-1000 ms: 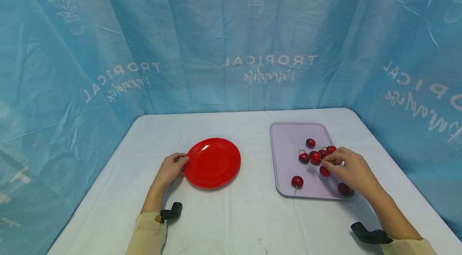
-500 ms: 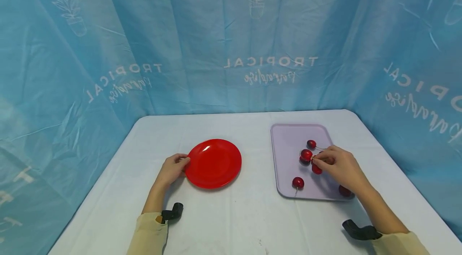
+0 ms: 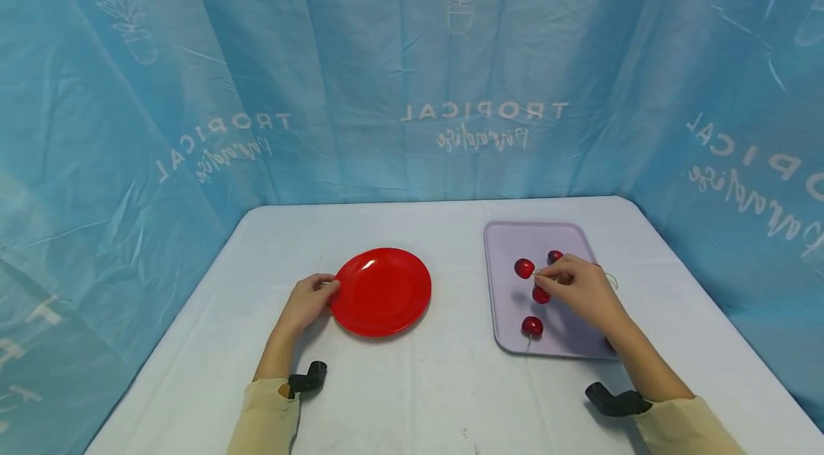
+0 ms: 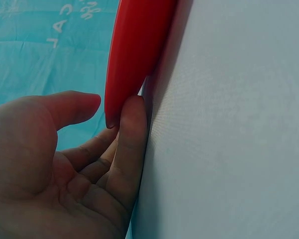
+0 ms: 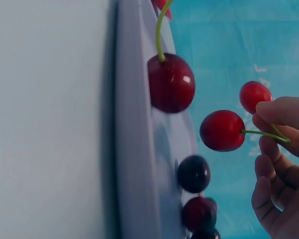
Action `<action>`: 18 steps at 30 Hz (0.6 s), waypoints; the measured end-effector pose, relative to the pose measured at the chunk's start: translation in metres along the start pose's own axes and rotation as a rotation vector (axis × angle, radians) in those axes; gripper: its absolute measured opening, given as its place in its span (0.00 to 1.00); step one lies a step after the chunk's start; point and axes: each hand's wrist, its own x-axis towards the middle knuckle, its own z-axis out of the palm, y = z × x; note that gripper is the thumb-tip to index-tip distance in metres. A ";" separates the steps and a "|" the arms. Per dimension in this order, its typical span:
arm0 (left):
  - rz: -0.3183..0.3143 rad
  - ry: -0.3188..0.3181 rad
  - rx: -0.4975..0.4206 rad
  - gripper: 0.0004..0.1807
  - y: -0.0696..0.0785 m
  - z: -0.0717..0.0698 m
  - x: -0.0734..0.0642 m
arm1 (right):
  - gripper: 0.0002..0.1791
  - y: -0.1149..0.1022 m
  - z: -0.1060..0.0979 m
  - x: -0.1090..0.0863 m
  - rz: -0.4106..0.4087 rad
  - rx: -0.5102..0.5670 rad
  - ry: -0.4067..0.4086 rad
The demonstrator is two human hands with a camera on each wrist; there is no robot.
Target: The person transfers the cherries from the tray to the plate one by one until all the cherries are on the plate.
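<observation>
In the head view my left hand [image 3: 307, 303] is at the left rim of a glossy red plate [image 3: 386, 290]. The left wrist view shows the fingers under the plate's rim [image 4: 122, 74] and the thumb close by its upper side. My right hand [image 3: 579, 290], over the lilac tray [image 3: 505, 240], pinches the green stems of two cherries between thumb and forefinger. One red cherry [image 3: 524, 268] hangs left of the fingertips, the other [image 3: 541, 294] just below them. In the right wrist view both held cherries [image 5: 222, 130] dangle above the tray.
Another cherry [image 3: 531, 327] lies near the tray's front edge, one [image 3: 555, 256] farther back. Several dark cherries [image 5: 194, 174] lie in the tray, partly hidden by my right hand in the head view. Blue printed curtains [image 3: 483, 69] surround the white-covered table [image 3: 438, 398].
My right hand has moved left over the tray, carrying the two cherries by their stems away from the others. My left hand has stayed at the plate.
</observation>
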 end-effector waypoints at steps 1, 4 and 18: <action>0.000 0.001 -0.001 0.22 0.000 0.000 0.000 | 0.08 -0.002 0.001 0.002 0.002 0.001 -0.001; -0.001 -0.001 -0.005 0.22 0.000 0.001 0.001 | 0.09 -0.009 0.004 0.006 0.023 0.006 -0.014; 0.010 -0.016 -0.051 0.17 0.003 -0.002 -0.003 | 0.11 -0.023 0.030 0.022 0.035 0.047 -0.051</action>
